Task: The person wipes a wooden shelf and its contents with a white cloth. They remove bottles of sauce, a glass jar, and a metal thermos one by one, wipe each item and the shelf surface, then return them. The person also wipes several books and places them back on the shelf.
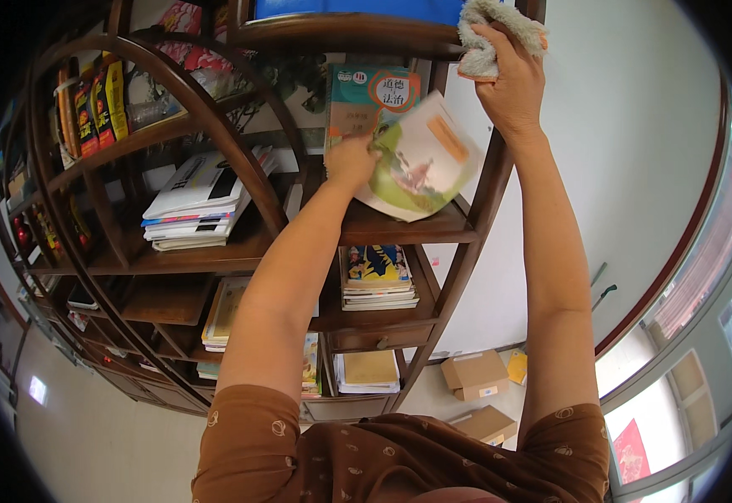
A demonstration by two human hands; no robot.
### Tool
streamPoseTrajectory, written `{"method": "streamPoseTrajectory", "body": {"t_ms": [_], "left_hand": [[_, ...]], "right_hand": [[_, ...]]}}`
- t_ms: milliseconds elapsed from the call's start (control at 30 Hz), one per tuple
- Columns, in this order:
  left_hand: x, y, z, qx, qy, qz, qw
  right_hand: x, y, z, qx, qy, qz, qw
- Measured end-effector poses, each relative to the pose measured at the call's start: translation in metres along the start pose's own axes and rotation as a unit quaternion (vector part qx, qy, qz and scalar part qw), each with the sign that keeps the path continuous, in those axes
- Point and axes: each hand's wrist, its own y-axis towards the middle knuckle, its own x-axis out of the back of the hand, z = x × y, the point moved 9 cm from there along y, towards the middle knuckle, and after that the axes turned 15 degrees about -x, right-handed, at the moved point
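Note:
My left hand grips the edge of a thin book with a green and white cover, tilted and blurred, over a shelf board of the dark wooden shelf unit. Behind that hand a green and orange textbook stands upright, partly covered. My right hand, higher up, holds a grey fluffy cloth with orange edging against the right end of the upper shelf rail. A blue item lies above that rail, mostly cut off by the picture's edge.
Left of my left arm, a stack of books and papers lies behind the curved wooden frame. Another book stack sits one shelf lower, above a small drawer. Cardboard boxes stand on the floor beside the white wall.

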Motion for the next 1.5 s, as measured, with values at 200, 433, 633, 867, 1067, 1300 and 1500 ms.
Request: {"method": "streamPoseTrajectory", "body": {"t_ms": [200, 433, 633, 867, 1067, 1300, 1500], "left_hand": [[0.021, -0.005, 0.071, 0.154, -0.015, -0.11, 0.982], [0.03, -0.015, 0.073, 0.22, -0.017, -0.116, 0.969], [0.023, -0.012, 0.074, 0.212, 0.01, -0.077, 0.974], [0.002, -0.004, 0.112, 0.243, -0.012, -0.082, 0.966], [-0.033, 0.004, 0.124, 0.21, -0.242, -0.085, 0.943], [-0.058, 0.018, 0.118, 0.256, -0.458, -0.112, 0.844], [-0.041, 0.028, 0.082, 0.227, -0.581, -0.054, 0.78]], "right_hand": [[-0.001, -0.002, -0.001, -0.004, 0.013, -0.005, 1.0], [0.015, -0.043, 0.035, 0.071, 0.018, -0.01, 0.997], [-0.079, -0.145, 0.034, -0.061, 0.121, 0.288, 0.948], [-0.147, -0.206, -0.031, -0.574, 0.349, 0.381, 0.635], [-0.212, -0.23, -0.086, -0.692, 0.468, 0.188, 0.516], [-0.275, -0.265, -0.134, -0.675, 0.469, 0.287, 0.492], [-0.274, -0.256, -0.134, -0.662, 0.473, 0.241, 0.528]]}}
